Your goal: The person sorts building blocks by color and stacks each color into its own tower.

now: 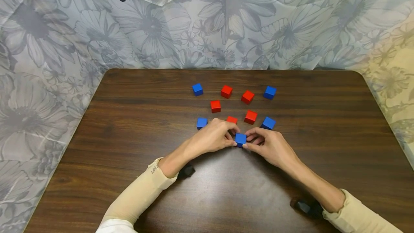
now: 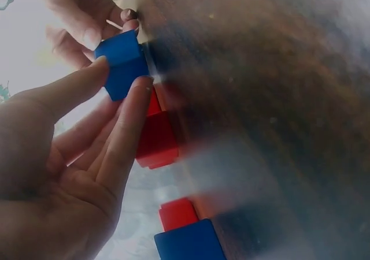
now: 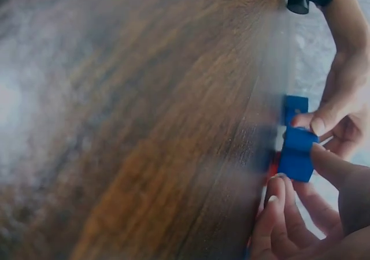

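Between my two hands is a small blue cube [image 1: 240,138], near the middle of the table. My left hand [image 1: 211,137] pinches its left side with thumb and fingers. From the right, my right hand [image 1: 273,146] pinches the same cube, thumb at the near side and fingers beyond. The left wrist view has the blue cube [image 2: 121,63] at the fingertips of both hands, close over the table. Just behind the hands sits a red cube [image 1: 231,119], partly covered by the left hand. A blue cube [image 1: 202,123] lies beside the left knuckles, another blue cube [image 1: 268,123] behind the right hand.
Farther back on the brown wooden table [image 1: 129,136] stand more cubes: a red cube [image 1: 250,117], a red cube [image 1: 215,106], a red cube [image 1: 226,91], a red cube [image 1: 247,96], and at the outer corners a blue cube [image 1: 197,89] and a blue cube [image 1: 270,92]. Floral cloth [image 1: 233,28] hangs behind.
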`<state>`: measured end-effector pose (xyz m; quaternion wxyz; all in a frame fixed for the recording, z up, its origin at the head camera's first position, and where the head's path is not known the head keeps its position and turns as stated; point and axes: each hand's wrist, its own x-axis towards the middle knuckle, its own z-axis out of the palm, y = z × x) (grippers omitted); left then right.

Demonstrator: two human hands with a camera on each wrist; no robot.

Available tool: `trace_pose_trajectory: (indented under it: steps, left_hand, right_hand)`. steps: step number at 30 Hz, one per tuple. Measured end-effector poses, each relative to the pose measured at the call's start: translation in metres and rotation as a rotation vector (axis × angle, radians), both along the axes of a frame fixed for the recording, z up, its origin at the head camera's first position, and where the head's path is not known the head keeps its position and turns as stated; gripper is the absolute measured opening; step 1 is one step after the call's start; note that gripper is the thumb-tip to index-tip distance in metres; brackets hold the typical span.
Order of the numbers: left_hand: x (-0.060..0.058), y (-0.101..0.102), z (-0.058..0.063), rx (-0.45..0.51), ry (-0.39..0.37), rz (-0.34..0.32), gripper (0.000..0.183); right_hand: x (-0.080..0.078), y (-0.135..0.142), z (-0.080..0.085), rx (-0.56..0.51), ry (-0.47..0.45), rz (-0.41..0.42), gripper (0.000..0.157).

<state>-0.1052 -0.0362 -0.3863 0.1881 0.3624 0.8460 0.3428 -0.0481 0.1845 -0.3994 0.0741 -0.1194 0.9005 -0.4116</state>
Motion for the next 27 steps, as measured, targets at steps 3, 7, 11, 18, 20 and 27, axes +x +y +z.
trace_pose_trajectory:
  steps: [3, 7, 11, 18, 20, 27]
  left_hand:
    - [0.000, -0.001, 0.000, 0.037, -0.014, 0.015, 0.030]
    - [0.000, -0.003, 0.000, 0.115, -0.044, 0.042, 0.028]
    - [-0.002, -0.005, 0.001, 0.189, -0.079, 0.062, 0.027]
    - [-0.002, -0.010, 0.005, 0.241, -0.132, 0.079, 0.028]
    - [-0.001, -0.012, 0.006, 0.253, -0.150, 0.089, 0.028]
    - [0.003, -0.022, 0.012, 0.342, -0.250, 0.129, 0.029]
  right_hand:
    - [0.001, 0.001, 0.001, -0.032, -0.004, -0.010, 0.027]
    - [0.001, 0.001, 0.003, -0.081, -0.010, -0.023, 0.029]
    - [0.000, 0.001, 0.007, -0.107, -0.012, -0.032, 0.029]
    - [-0.001, 0.000, 0.012, -0.128, -0.017, -0.024, 0.028]
    - [0.000, -0.001, 0.014, -0.136, -0.020, -0.020, 0.028]
    - [0.000, -0.008, 0.020, -0.197, -0.068, -0.017, 0.029]
